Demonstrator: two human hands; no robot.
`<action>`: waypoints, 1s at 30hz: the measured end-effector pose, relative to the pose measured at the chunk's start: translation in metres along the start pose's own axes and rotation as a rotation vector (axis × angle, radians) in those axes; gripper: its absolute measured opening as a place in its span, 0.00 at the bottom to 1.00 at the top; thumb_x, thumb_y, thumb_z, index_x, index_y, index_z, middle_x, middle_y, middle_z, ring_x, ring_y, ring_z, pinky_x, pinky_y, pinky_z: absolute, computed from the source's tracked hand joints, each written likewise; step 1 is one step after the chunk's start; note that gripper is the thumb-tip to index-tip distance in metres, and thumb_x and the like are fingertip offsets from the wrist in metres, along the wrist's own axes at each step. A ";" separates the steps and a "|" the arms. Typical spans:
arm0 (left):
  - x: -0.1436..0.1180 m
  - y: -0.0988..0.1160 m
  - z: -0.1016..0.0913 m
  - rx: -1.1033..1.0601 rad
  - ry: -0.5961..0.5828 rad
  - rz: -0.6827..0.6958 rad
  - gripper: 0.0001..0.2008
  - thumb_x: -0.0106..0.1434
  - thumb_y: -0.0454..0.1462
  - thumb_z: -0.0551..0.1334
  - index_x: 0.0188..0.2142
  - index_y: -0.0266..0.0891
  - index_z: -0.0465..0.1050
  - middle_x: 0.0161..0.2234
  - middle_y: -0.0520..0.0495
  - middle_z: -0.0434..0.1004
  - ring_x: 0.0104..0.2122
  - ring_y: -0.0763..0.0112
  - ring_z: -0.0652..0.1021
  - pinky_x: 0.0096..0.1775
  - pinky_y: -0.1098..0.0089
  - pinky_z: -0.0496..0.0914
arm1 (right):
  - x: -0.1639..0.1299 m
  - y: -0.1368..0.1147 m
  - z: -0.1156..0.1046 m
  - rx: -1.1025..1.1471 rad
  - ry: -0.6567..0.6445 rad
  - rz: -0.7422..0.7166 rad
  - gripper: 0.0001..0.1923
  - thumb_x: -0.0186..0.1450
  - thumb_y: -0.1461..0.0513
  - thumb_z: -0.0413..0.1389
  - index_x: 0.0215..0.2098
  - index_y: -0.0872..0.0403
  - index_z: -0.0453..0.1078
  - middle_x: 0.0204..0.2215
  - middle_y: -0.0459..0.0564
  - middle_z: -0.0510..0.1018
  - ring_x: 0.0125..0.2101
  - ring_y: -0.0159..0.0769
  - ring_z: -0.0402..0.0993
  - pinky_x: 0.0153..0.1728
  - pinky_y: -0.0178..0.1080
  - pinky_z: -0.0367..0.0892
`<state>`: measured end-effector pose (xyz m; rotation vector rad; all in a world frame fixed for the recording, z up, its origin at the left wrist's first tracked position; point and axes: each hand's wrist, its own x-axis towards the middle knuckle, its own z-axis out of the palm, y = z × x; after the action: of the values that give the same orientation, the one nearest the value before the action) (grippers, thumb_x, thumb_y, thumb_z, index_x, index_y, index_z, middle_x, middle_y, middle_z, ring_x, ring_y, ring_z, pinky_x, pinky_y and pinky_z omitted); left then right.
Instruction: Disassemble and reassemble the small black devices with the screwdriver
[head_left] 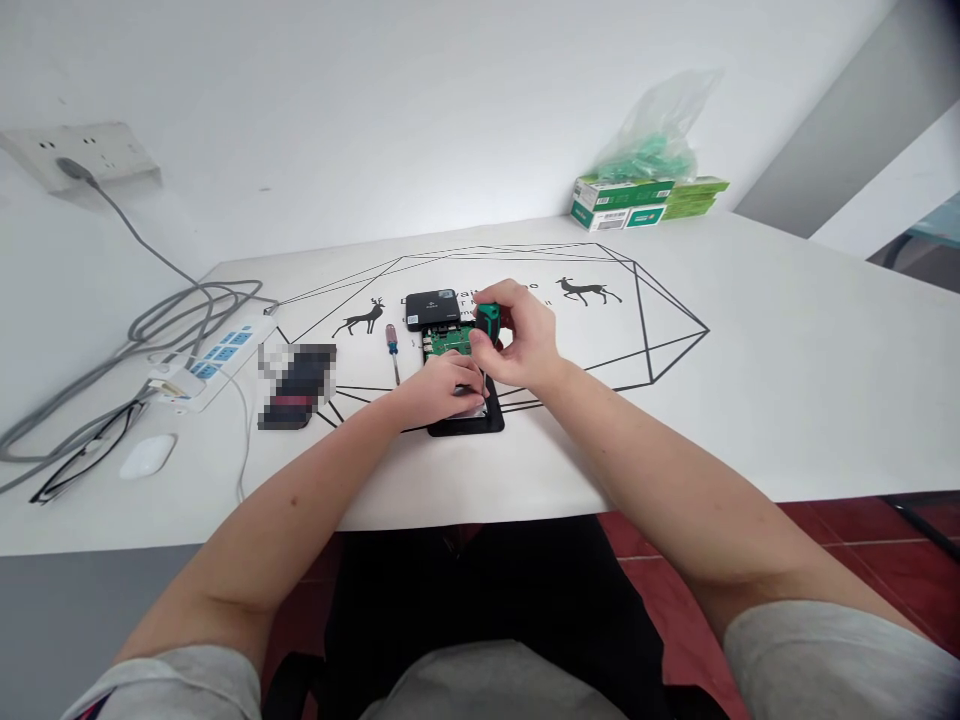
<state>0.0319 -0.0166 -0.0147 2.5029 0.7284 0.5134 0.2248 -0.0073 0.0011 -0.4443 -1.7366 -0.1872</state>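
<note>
My right hand (521, 340) grips a green-handled screwdriver (488, 320), held upright with its tip pointing down onto an opened black device (469, 420). A green circuit board (448, 342) shows inside the device, just beyond my fingers. My left hand (439, 385) lies on the device and holds it down beside the screwdriver's shaft. The device's black lid (432, 309) rests a little farther back. A second screwdriver (393, 348) with a blue and red handle lies on the table to the left of the board.
A white power strip (214, 362) with grey cables (161, 320), a white mouse (147, 456) and black glasses (86, 452) lie at the left. A dark blurred object (296, 385) sits left of the device. Green boxes (637, 200) under a plastic bag (656, 130) stand at the back right.
</note>
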 end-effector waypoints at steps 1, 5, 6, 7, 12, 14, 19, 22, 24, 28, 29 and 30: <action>0.000 0.001 0.000 0.003 0.000 -0.009 0.06 0.68 0.36 0.66 0.38 0.42 0.85 0.47 0.43 0.85 0.50 0.55 0.81 0.57 0.53 0.76 | -0.001 0.000 0.001 -0.009 -0.002 -0.003 0.18 0.67 0.60 0.58 0.56 0.49 0.68 0.38 0.49 0.80 0.29 0.36 0.76 0.24 0.38 0.72; 0.001 0.003 0.000 -0.001 -0.012 -0.025 0.06 0.68 0.35 0.65 0.38 0.42 0.84 0.45 0.45 0.85 0.49 0.56 0.82 0.56 0.54 0.77 | -0.002 0.001 0.002 -0.039 -0.020 -0.014 0.19 0.67 0.60 0.58 0.56 0.49 0.68 0.39 0.50 0.80 0.29 0.36 0.76 0.24 0.39 0.73; 0.001 0.003 0.000 -0.003 -0.016 -0.026 0.06 0.68 0.35 0.65 0.38 0.43 0.83 0.45 0.45 0.85 0.49 0.56 0.82 0.56 0.54 0.77 | -0.002 0.001 0.002 -0.041 -0.019 -0.013 0.19 0.66 0.60 0.58 0.56 0.49 0.68 0.39 0.49 0.80 0.30 0.36 0.76 0.25 0.39 0.73; 0.001 0.003 -0.001 -0.001 -0.019 -0.027 0.06 0.68 0.35 0.65 0.38 0.43 0.83 0.45 0.45 0.85 0.50 0.55 0.82 0.56 0.54 0.76 | -0.002 0.001 0.002 -0.041 -0.015 -0.010 0.19 0.67 0.60 0.58 0.56 0.49 0.68 0.39 0.49 0.80 0.30 0.36 0.76 0.25 0.38 0.73; 0.001 0.003 -0.001 0.026 -0.009 -0.027 0.06 0.68 0.35 0.65 0.37 0.42 0.83 0.47 0.43 0.85 0.50 0.55 0.81 0.56 0.54 0.77 | -0.004 0.002 0.002 -0.051 -0.009 0.038 0.18 0.67 0.59 0.58 0.54 0.49 0.67 0.40 0.51 0.80 0.30 0.36 0.75 0.26 0.39 0.73; 0.001 0.003 -0.001 0.025 -0.013 -0.020 0.07 0.68 0.34 0.64 0.38 0.42 0.83 0.46 0.43 0.85 0.50 0.55 0.81 0.56 0.54 0.77 | -0.005 0.003 0.002 -0.050 -0.016 0.050 0.18 0.66 0.59 0.58 0.54 0.49 0.66 0.40 0.52 0.80 0.32 0.37 0.77 0.28 0.40 0.74; 0.001 0.004 0.000 0.021 -0.017 -0.018 0.07 0.68 0.34 0.63 0.38 0.42 0.83 0.46 0.43 0.85 0.49 0.56 0.81 0.55 0.54 0.77 | -0.008 0.001 0.007 0.000 0.005 0.083 0.18 0.66 0.60 0.59 0.53 0.48 0.63 0.37 0.48 0.80 0.32 0.37 0.78 0.30 0.41 0.75; 0.001 0.004 0.000 0.002 -0.017 -0.032 0.08 0.68 0.33 0.63 0.39 0.42 0.83 0.46 0.44 0.85 0.50 0.55 0.81 0.55 0.54 0.76 | -0.008 -0.005 0.011 0.041 0.038 0.106 0.16 0.68 0.61 0.59 0.52 0.47 0.63 0.35 0.45 0.79 0.28 0.34 0.75 0.28 0.39 0.72; 0.000 0.005 0.000 -0.011 -0.014 -0.038 0.08 0.69 0.33 0.63 0.41 0.42 0.83 0.46 0.44 0.85 0.50 0.55 0.81 0.55 0.54 0.76 | -0.006 -0.009 0.012 0.058 0.064 0.083 0.13 0.69 0.59 0.60 0.50 0.47 0.65 0.34 0.44 0.79 0.27 0.34 0.74 0.28 0.38 0.71; -0.001 0.005 -0.001 0.043 -0.006 -0.003 0.08 0.69 0.34 0.64 0.41 0.43 0.84 0.45 0.44 0.84 0.51 0.54 0.80 0.57 0.53 0.74 | 0.002 -0.015 0.007 0.066 0.087 -0.044 0.07 0.74 0.58 0.57 0.49 0.48 0.73 0.33 0.47 0.80 0.30 0.37 0.76 0.32 0.42 0.72; -0.002 0.004 -0.002 0.065 -0.001 0.006 0.08 0.70 0.35 0.64 0.40 0.44 0.84 0.45 0.44 0.84 0.51 0.54 0.80 0.58 0.52 0.74 | 0.003 -0.015 0.005 0.059 0.082 -0.060 0.09 0.75 0.58 0.54 0.49 0.48 0.74 0.33 0.48 0.81 0.31 0.38 0.77 0.34 0.44 0.73; -0.003 0.003 -0.003 0.083 0.007 0.012 0.08 0.70 0.35 0.64 0.40 0.44 0.84 0.45 0.44 0.84 0.51 0.54 0.80 0.58 0.52 0.73 | 0.004 -0.015 0.003 0.049 0.074 -0.059 0.11 0.77 0.58 0.51 0.50 0.48 0.75 0.33 0.49 0.81 0.33 0.39 0.77 0.36 0.46 0.73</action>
<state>0.0300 -0.0196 -0.0112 2.5848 0.7519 0.5055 0.2154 -0.0191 0.0062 -0.3463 -1.6790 -0.2012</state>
